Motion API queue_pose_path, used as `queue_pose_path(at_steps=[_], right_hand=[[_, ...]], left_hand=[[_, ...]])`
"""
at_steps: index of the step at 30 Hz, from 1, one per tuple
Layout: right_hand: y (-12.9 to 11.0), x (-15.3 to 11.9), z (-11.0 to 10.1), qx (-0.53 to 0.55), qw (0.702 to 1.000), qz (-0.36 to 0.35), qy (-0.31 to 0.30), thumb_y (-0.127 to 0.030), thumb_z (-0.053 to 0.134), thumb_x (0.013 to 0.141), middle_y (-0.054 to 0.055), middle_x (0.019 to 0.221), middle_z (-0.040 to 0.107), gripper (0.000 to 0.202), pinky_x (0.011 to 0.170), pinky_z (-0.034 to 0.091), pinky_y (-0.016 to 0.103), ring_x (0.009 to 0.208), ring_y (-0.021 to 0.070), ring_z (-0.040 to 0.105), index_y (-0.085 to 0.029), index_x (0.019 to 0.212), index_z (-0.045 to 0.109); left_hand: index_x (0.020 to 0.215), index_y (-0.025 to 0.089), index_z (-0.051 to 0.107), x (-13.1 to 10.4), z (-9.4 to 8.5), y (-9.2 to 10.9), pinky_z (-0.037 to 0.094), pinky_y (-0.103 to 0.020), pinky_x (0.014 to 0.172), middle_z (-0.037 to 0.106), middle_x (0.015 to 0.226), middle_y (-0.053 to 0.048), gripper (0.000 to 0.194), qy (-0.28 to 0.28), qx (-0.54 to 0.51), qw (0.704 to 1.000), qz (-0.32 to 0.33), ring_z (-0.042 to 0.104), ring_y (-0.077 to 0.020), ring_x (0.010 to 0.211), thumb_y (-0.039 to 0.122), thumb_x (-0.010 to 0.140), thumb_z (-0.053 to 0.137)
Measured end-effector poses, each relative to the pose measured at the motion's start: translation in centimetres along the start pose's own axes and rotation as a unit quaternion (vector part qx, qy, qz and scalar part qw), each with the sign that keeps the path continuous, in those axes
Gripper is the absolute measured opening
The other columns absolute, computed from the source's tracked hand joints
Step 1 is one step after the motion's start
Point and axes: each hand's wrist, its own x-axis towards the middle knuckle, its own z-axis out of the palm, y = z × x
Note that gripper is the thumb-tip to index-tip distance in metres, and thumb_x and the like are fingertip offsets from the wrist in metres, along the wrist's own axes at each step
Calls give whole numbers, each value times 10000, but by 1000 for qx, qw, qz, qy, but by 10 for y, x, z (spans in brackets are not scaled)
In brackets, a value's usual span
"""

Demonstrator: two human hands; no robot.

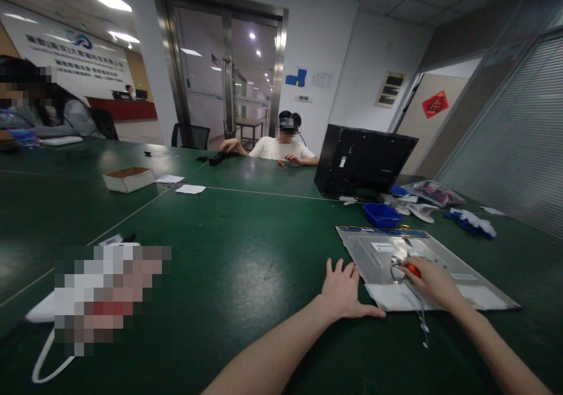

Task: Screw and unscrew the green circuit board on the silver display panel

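A flat grey metal panel (365,251) lies on the green table, with a blue strip (382,232) along its far edge. My left hand (345,292) rests at the panel's left edge, fingers spread, thumb by its near corner. Over the panel's middle, my right hand (433,283) is closed around an orange-red tool (412,270); the tool's tip is too small to make out. Grey wires (423,318) with small white connectors run from beside the tool over the panel's near edge.
Behind the panel are a blue tray (382,214), a black monitor (365,160) and blue-white gloves (472,222). An open box (129,179) and papers (190,189) lie farther left. A partly blurred white object (41,308) is near left. Two people sit at the table.
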Motion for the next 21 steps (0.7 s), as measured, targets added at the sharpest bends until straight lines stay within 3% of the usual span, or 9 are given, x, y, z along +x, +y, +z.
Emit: queue_pose_path(at_steps=[8, 14, 18, 21], right_hand=[[-52, 8, 7, -39, 997, 66, 7, -419, 400, 850, 123, 1067, 666, 386, 768, 412, 336, 982, 274, 599, -191, 1041, 646], [-95, 12, 18, -51, 990, 130, -29, -654, 407, 779, 181, 782, 677, 578, 656, 428, 368, 760, 307, 643, -152, 758, 694], [-100, 14, 19, -58, 983, 171, -31, -723, 371, 750, 209, 784, 670, 675, 637, 432, 385, 747, 325, 647, -133, 731, 697], [-91, 11, 16, -63, 978, 200, -25, -743, 329, 750, 203, 763, 669, 707, 611, 434, 392, 741, 339, 649, -139, 706, 695]], left_hand=[[1431, 230, 294, 5, 3, 3, 67, -639, 1034, 332, 1442, -145, 924, -23, 30, 999, -23, 204, -416, 1324, 828, 730, 231], [1419, 202, 323, 4, 0, 8, 110, -623, 1033, 384, 1388, -171, 888, -11, 42, 999, -23, 266, -394, 1291, 792, 760, 240], [1372, 154, 389, -11, -6, 8, 191, -592, 1022, 465, 1280, -187, 889, 24, 37, 999, 0, 373, -367, 1200, 790, 761, 274], [1325, 135, 446, -32, -13, 5, 202, -558, 1036, 472, 1271, -181, 849, 19, 41, 999, 24, 362, -354, 1215, 770, 782, 294]])
